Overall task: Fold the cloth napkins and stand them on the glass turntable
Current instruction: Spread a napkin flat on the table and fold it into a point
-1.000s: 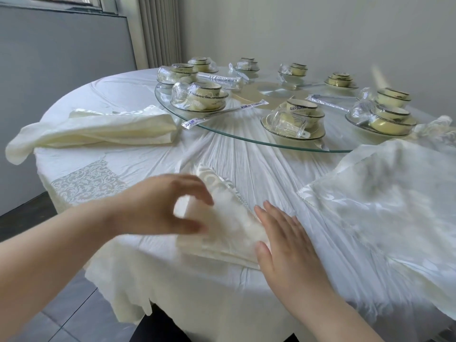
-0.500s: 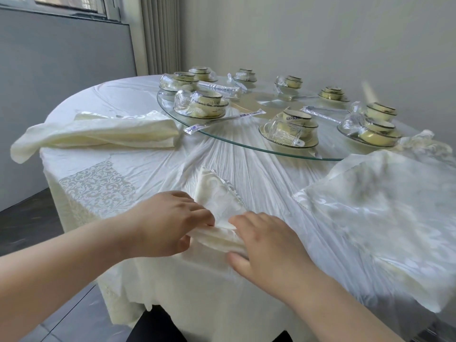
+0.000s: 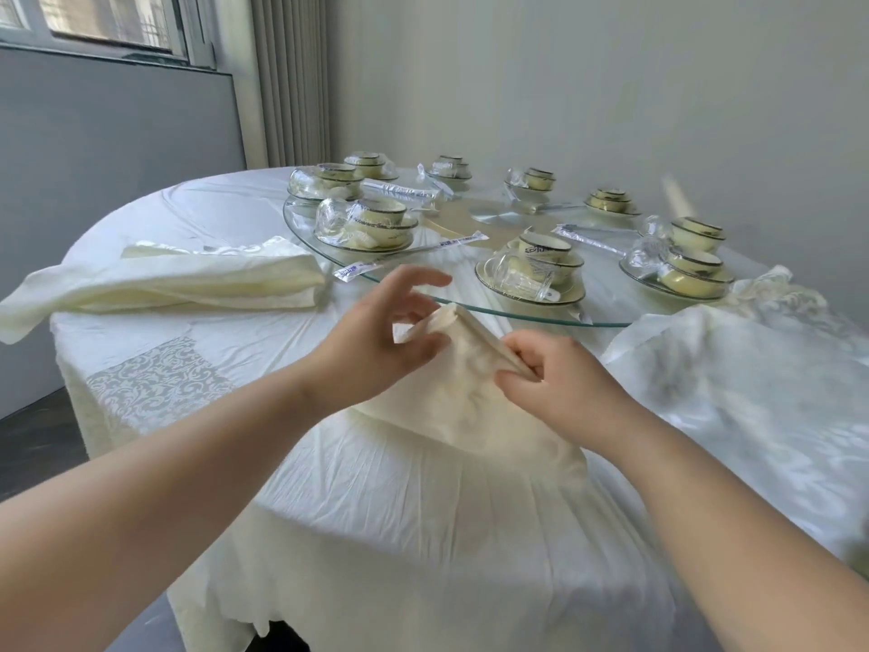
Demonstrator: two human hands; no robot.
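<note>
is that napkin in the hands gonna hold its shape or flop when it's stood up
Probably floppy: the napkin sags and creases between the left hand and right hand. Likely light: pinches alone hold its top up. It may slump or slide on the smooth glass turntable.

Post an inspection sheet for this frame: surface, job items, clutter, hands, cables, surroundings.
Surface: wrinkled white tablecloth over a round table.
Job's things: napkin held up, partly folded; glass turntable carries no standing napkin; folded napkin pile far left.
Clutter: wrapped bowl sets and wrapped utensil packets on turntable; loose cloth on right.
Hands: left hand pinches napkin tip; right hand grips its right edge.
Cables: nothing seen.
Surroundings: window, curtain, pale wall.
</note>
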